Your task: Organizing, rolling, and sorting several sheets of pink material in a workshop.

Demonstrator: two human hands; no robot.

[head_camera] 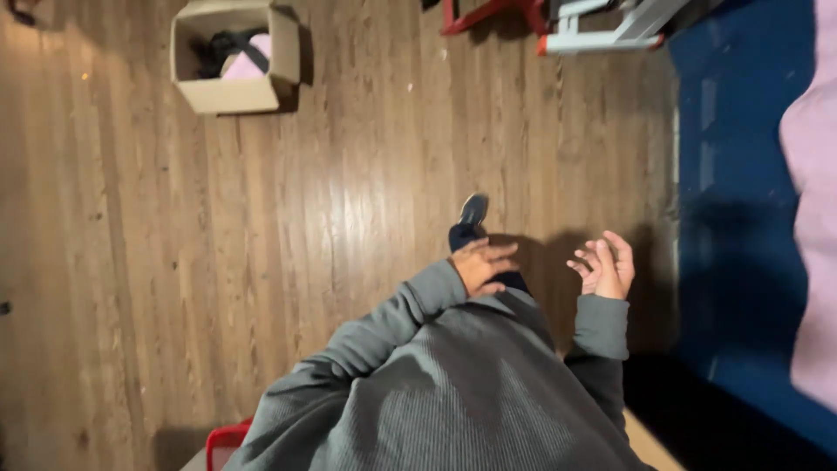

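Head view is showing you are holding both your left hand [482, 264] and right hand [604, 264] empty, fingers loosely spread, above the floor [349, 218].

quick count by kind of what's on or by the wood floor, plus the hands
hands: 2, left hand and right hand, both empty
cardboard box: 1
shoe: 1
red frame: 1
red basket: 1
blue mat: 1
total: 7

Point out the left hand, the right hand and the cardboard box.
left hand [482, 265], head view, back of the hand.
right hand [603, 264], head view, open palm.
cardboard box [234, 94], head view, near side wall.
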